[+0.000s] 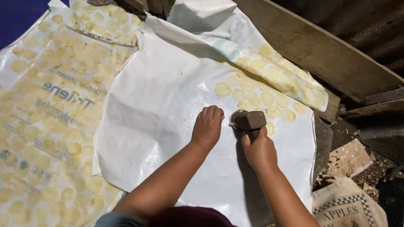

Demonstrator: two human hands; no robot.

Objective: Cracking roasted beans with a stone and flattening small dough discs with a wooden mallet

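Your hands at the white sheet, mallet in the right

Your right hand grips the brown mallet head-up beside the yellow discs; your left hand rests fisted, holding nothing visible, on the white sheet

A brown wooden mallet stands head-up on the white plastic sheet, beside thin yellow discs.

We record a rough wooden plank running diagonally across the upper right, with a dark wall behind it. Shorter timber pieces lie below it. Dirt floor shows at lower right, strewn with debris. A blue surface fills the upper-left corner. Lighting is dim and warm.
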